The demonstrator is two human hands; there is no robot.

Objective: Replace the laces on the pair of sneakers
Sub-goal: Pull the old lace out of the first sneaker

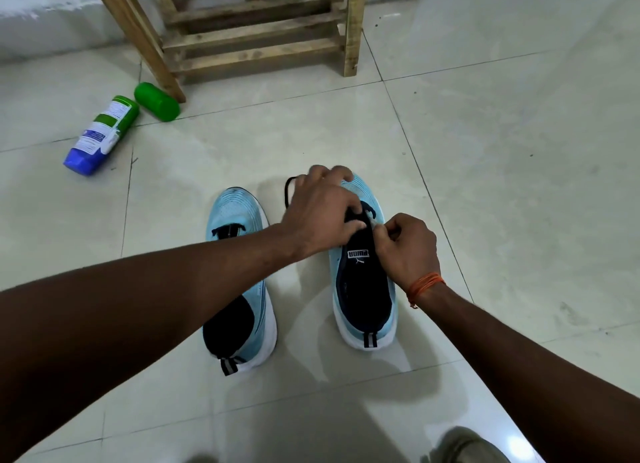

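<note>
- The person is bending over the sneaker [363, 289], which is standing on the floor tiles [485, 151] right under both hands, heel toward them.
- The left hand [318, 216] is reaching across and curling over the front of it. Its fingers are draping toward the toe end and its thumb is pressing a black lace [289, 189] against the top of the tongue [358, 251]. A loop of that lace is sticking out just beyond the knuckles.
- The right hand [408, 251] is curling tight at the tongue's edge, thumb and forefinger pinching together at the eyelet row. What sits in the pinch is too small to tell; I'm guessing a lace end.
- The other sneaker [235, 213] is lying under the left forearm, showing only a short run of lace near its toe. I'm judging that neither shoe is finished.
- To do this well, the left thumb should be pinning the tongue flat and leaving the lace slack. Then the right hand is working one eyelet cleanly and not fighting a twist.
- The loose loop beyond the left hand is worth watching: drawing it evenly is what will leave both ends matched.
- A bottle [100, 135] and a green cap [156, 101] are lying well beyond the left arm, beside a wooden stool [256, 29], and are hindering nothing.
</note>
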